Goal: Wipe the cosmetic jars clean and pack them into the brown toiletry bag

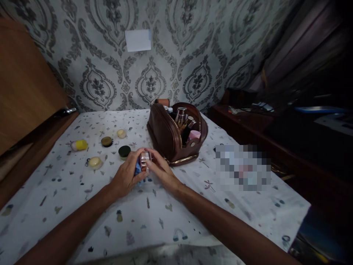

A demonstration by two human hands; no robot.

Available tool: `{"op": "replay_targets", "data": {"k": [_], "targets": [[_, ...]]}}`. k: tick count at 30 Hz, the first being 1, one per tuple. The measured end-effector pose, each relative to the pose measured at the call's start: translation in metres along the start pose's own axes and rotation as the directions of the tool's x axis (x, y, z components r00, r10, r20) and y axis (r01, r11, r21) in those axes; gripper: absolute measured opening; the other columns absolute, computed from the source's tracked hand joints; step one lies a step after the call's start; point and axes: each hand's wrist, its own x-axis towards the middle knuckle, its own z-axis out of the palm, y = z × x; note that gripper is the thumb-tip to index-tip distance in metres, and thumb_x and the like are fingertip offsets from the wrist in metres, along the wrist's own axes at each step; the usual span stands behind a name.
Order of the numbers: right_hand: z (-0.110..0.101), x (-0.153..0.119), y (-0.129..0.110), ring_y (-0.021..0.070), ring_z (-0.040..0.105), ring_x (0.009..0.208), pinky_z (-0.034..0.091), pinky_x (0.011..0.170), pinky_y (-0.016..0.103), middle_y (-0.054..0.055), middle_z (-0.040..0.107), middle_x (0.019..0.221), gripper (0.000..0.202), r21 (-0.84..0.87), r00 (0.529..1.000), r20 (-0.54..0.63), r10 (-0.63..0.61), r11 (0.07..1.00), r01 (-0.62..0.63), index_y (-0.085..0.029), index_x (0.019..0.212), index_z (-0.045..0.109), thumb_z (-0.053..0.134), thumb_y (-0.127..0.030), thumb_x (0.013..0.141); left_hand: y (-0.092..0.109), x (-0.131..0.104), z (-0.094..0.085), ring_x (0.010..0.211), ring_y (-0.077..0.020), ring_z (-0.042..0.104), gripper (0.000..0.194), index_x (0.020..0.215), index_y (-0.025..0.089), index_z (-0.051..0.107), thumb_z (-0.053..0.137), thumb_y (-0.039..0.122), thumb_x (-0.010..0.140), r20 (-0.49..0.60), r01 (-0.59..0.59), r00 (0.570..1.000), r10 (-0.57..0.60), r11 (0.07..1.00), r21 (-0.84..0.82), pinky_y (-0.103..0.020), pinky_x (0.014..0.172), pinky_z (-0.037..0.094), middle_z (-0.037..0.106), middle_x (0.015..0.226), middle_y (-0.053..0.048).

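Observation:
Between both hands, above the table, is a small cosmetic jar [144, 162] with a shiny pinkish metallic band. My left hand [122, 177] is closed round its left side, with a crumpled blue cloth [138, 172] showing under the fingers. From the right, my right hand [164, 172] grips the jar with thumb and fingers. Just beyond them stands an unzipped brown cosmetic bag [163, 129], holding bottles [181, 116] and a pink-lidded container [194, 135]. A round dark green container [124, 151] sits close to my left fingertips.
Left on the patterned tablecloth [154, 224] are a yellow-capped bottle [79, 145], a cream-coloured round container [95, 162], an olive one [106, 141] and a small pale one [121, 133]. A blurred-out item [242, 167] lies right. Wooden furniture [27, 84] borders the left side.

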Motion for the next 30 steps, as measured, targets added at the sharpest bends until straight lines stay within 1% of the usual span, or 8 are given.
{"op": "replay_targets", "data": {"k": [4,9,12,16,21,23,27,30], "targets": [[-0.002,-0.001,-0.004,0.0215,0.063,0.112,0.05,0.1,0.038,0.006,0.064,0.125,0.062,0.002,1.0,0.02,0.016,1.0,-0.017,-0.027,0.138,0.054,0.069,-0.055,0.085,-0.001,0.002,-0.001,0.125,-0.0293,0.056,0.064,0.15,0.023,0.033,0.046,0.057,0.097,-0.025,0.034,0.999,-0.036,0.996,-0.082,-0.044,0.104,0.048,0.054,0.138,-0.015],[-0.003,0.001,-0.001,0.022,0.061,0.116,0.048,0.101,0.038,0.006,0.063,0.13,0.067,0.049,1.0,0.01,0.026,0.998,-0.026,-0.029,0.138,0.056,0.075,-0.055,0.08,-0.003,0.002,0.0,0.123,-0.0295,0.058,0.068,0.151,0.024,0.033,0.052,0.057,0.095,-0.042,0.052,0.998,-0.055,0.997,-0.061,-0.045,0.102,0.05,0.054,0.138,-0.014],[-0.005,0.004,0.005,0.0197,0.063,0.105,0.05,0.095,0.034,0.004,0.067,0.116,0.056,0.065,0.997,-0.042,0.058,0.996,-0.055,-0.025,0.125,0.065,0.071,-0.061,0.082,-0.002,0.002,0.0,0.123,-0.03,0.058,0.072,0.151,0.025,0.033,0.058,0.057,0.092,-0.06,-0.033,0.998,0.033,0.999,0.012,-0.044,0.1,0.052,0.055,0.136,-0.014],[-0.007,0.008,0.012,0.015,0.059,0.077,0.05,0.071,0.027,0.001,0.062,0.083,0.053,0.172,0.987,-0.017,0.16,0.973,-0.155,-0.017,0.093,0.068,0.065,-0.07,0.082,0.0,0.003,-0.002,0.127,-0.0308,0.056,0.072,0.15,0.027,0.033,0.063,0.054,0.09,-0.045,-0.159,0.986,0.163,0.983,0.091,-0.046,0.1,0.053,0.054,0.138,-0.013],[-0.004,0.009,0.007,0.0156,0.059,0.079,0.05,0.067,0.027,0.001,0.062,0.087,0.058,0.253,0.976,-0.001,0.219,0.944,-0.211,-0.019,0.097,0.065,0.069,-0.072,0.076,0.002,0.004,-0.004,0.125,-0.0291,0.057,0.07,0.149,0.028,0.034,0.063,0.052,0.09,-0.067,-0.181,0.979,0.19,0.976,0.124,-0.044,0.1,0.054,0.056,0.136,-0.013],[-0.002,0.007,0.003,0.016,0.06,0.082,0.051,0.071,0.028,0.001,0.063,0.089,0.06,0.224,0.98,-0.017,0.196,0.956,-0.187,-0.02,0.103,0.063,0.071,-0.072,0.074,0.0,0.004,-0.003,0.125,-0.0288,0.058,0.068,0.148,0.027,0.036,0.064,0.051,0.09,-0.095,-0.161,0.98,0.177,0.975,0.152,-0.043,0.099,0.054,0.056,0.136,-0.013],[-0.001,0.003,-0.005,0.0156,0.059,0.086,0.049,0.079,0.028,-0.001,0.063,0.091,0.062,0.008,0.998,-0.002,0.065,0.998,-0.065,-0.019,0.106,0.062,0.083,-0.061,0.066,-0.007,0.002,-0.002,0.124,-0.0297,0.058,0.065,0.147,0.026,0.038,0.063,0.048,0.091,-0.146,-0.091,0.982,0.12,0.977,0.192,-0.043,0.096,0.055,0.056,0.136,-0.014],[-0.002,0.001,-0.009,0.0149,0.059,0.081,0.049,0.075,0.028,-0.001,0.062,0.086,0.053,-0.043,0.999,0.012,0.048,0.998,-0.047,-0.016,0.1,0.065,0.079,-0.059,0.071,-0.01,0.0,-0.003,0.124,-0.0304,0.058,0.062,0.145,0.025,0.041,0.063,0.047,0.091,-0.136,-0.068,0.987,0.089,0.986,0.154,-0.043,0.098,0.054,0.056,0.137,-0.014]]}}
